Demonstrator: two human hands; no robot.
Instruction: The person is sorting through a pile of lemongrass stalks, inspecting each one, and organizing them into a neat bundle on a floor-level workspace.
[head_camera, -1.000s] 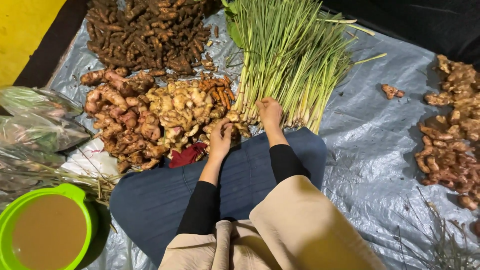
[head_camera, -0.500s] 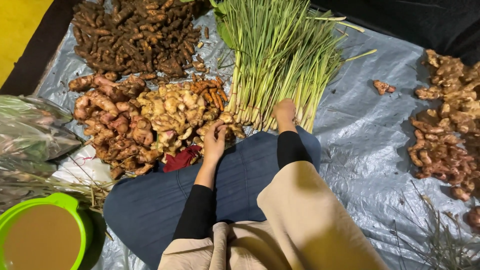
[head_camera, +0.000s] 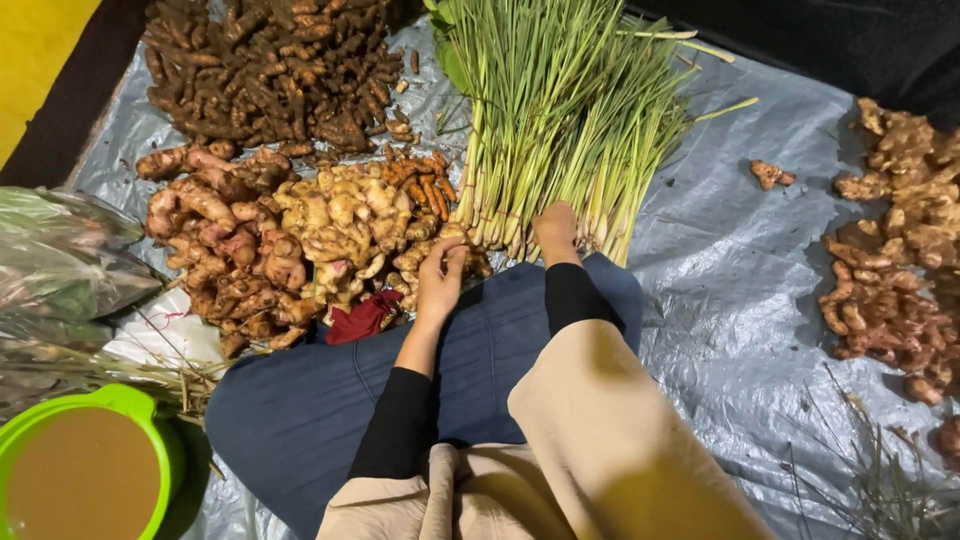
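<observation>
Left hand (head_camera: 440, 283) closes its fingers on ginger (head_camera: 345, 225) at 10 o'clock. Right hand (head_camera: 556, 232) rests on the lemongrass (head_camera: 560, 120) butts at 12; grip unclear. Piles look sorted, 1 root (head_camera: 770, 174) stray.

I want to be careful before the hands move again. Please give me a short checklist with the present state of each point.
1. Left hand touches the pale ginger pile: ok.
2. Right hand rests at the lemongrass bundle root ends: ok.
3. Any piece gripped in the fingers: cannot tell.
4. Dark root pile apart from both hands: ok.
5. Green bowl of brown liquid away from the elbows: ok.
6. Everything on the plastic sheet: not ok, the bowl sits at its edge.
</observation>
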